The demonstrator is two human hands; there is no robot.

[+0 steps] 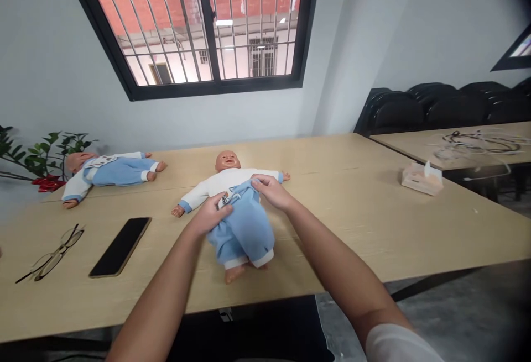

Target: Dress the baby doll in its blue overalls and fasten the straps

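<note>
A baby doll (228, 161) lies face up on the wooden table, its head toward the window and its arms spread. It wears a white top with blue cuffs and blue trousers (249, 226) with white ankle bands. My left hand (212, 214) pinches the left side of the clothing near the doll's waist, beside a printed white patch. At the other side, my right hand (271, 189) grips the upper edge of the blue cloth and holds it raised. Both bare feet stick out below the trousers. The doll's belly is hidden behind the cloth and my hands.
A second doll (124, 170) in similar clothes lies at the back left, near a green plant (45, 155). Eyeglasses (56, 253) and a black phone (120, 247) rest at the left front. A tissue box (422, 178) stands at right. Cables (481, 141) lie on another table.
</note>
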